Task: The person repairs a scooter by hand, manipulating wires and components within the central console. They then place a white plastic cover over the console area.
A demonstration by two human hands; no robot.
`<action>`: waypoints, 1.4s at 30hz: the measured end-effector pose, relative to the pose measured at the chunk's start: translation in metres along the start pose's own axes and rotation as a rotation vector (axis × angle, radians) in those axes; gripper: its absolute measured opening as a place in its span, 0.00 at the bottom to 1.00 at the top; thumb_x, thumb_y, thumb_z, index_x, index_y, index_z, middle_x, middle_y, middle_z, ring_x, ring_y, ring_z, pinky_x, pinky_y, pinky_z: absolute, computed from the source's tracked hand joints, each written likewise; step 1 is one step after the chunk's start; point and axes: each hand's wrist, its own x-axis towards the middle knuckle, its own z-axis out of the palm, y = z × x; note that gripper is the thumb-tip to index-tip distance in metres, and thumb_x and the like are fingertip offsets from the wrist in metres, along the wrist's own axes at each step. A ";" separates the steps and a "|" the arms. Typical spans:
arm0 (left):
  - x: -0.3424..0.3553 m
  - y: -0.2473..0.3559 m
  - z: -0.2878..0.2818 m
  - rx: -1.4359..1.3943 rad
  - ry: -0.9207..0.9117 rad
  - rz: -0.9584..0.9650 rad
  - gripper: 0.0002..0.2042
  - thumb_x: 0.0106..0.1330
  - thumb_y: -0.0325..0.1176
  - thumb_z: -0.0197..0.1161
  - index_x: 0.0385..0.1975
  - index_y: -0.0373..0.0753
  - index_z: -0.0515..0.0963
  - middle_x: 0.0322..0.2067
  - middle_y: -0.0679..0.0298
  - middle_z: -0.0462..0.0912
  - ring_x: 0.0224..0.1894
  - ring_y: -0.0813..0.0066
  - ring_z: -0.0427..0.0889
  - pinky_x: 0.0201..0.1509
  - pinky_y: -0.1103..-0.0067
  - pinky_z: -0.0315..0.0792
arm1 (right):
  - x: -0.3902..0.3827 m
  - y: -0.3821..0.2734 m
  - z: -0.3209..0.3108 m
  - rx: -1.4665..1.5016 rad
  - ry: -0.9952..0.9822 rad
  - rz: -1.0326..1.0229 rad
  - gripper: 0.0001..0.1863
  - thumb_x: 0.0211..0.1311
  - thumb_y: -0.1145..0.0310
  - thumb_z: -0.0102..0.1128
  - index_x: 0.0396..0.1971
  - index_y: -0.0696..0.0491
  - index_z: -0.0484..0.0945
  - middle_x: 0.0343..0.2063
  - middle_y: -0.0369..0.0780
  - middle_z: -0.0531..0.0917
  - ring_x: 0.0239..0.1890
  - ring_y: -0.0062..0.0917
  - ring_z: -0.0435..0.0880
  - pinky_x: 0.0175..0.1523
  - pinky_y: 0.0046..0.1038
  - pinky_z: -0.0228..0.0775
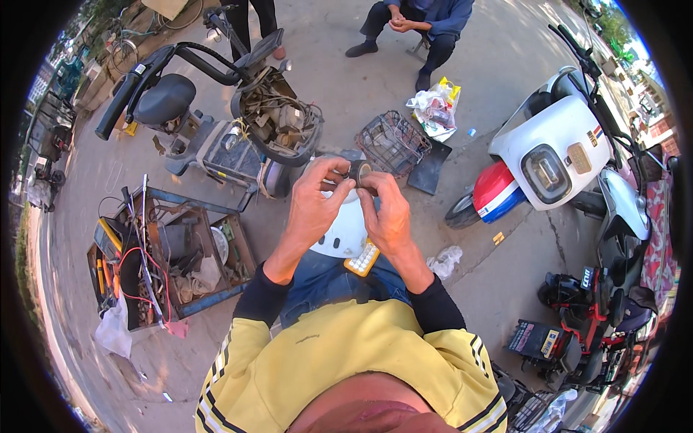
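Both my left hand (317,206) and my right hand (386,220) pinch a small dark round part with a metallic rim (359,172) at the middle of the view. Just below it, a white dome-shaped shell with dark slots (343,234) rests over my lap, between my wrists. A yellow object with rows of white round pieces (361,261) lies against the shell's lower right, on my jeans. My fingertips partly hide the small part.
An electric bike with a cluttered basket (267,115) stands front left, a toolbox (180,307) left, a white-red scooter (534,126) right, more scooters (592,317) lower right. A wire basket (390,141) and bags (437,108) lie ahead, near a seated person (433,25) and another's legs (263,18).
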 end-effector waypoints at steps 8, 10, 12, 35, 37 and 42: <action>0.012 0.001 -0.017 0.412 -0.101 0.337 0.07 0.63 0.18 0.71 0.39 0.34 0.84 0.42 0.62 0.85 0.36 0.67 0.88 0.38 0.74 0.81 | 0.002 0.000 -0.005 -0.185 -0.041 -0.106 0.17 0.60 0.81 0.71 0.48 0.55 0.79 0.46 0.43 0.85 0.44 0.42 0.85 0.49 0.40 0.77; 0.015 0.004 -0.017 0.509 -0.080 0.427 0.08 0.60 0.18 0.71 0.37 0.35 0.82 0.40 0.62 0.84 0.35 0.64 0.87 0.36 0.73 0.80 | 0.006 -0.002 -0.007 -0.242 -0.041 -0.167 0.17 0.59 0.80 0.72 0.48 0.56 0.79 0.46 0.42 0.84 0.44 0.41 0.85 0.49 0.39 0.76; 0.016 0.005 -0.013 0.609 -0.042 0.510 0.09 0.56 0.19 0.72 0.34 0.36 0.79 0.38 0.63 0.84 0.34 0.62 0.86 0.35 0.71 0.79 | 0.006 -0.001 -0.008 -0.285 -0.056 -0.207 0.17 0.59 0.80 0.72 0.48 0.56 0.79 0.46 0.42 0.84 0.45 0.40 0.84 0.49 0.39 0.76; 0.010 -0.029 -0.018 0.308 -0.141 0.311 0.08 0.64 0.20 0.75 0.41 0.31 0.84 0.39 0.59 0.85 0.35 0.69 0.87 0.39 0.75 0.81 | 0.007 0.009 -0.013 -0.083 -0.197 -0.028 0.12 0.65 0.81 0.67 0.46 0.56 0.76 0.43 0.45 0.84 0.45 0.47 0.86 0.48 0.41 0.79; 0.009 -0.026 -0.017 0.361 -0.164 0.302 0.07 0.64 0.21 0.74 0.38 0.33 0.83 0.37 0.60 0.84 0.35 0.66 0.87 0.39 0.73 0.81 | 0.005 0.013 -0.012 -0.093 -0.193 -0.038 0.13 0.64 0.84 0.66 0.46 0.58 0.77 0.43 0.47 0.83 0.42 0.46 0.86 0.47 0.38 0.79; 0.005 -0.030 -0.017 0.544 -0.172 0.398 0.10 0.60 0.23 0.71 0.36 0.38 0.76 0.36 0.62 0.80 0.35 0.59 0.83 0.35 0.68 0.76 | -0.002 0.022 -0.009 -0.032 -0.262 0.002 0.13 0.65 0.84 0.66 0.47 0.58 0.78 0.44 0.46 0.84 0.42 0.43 0.86 0.47 0.38 0.78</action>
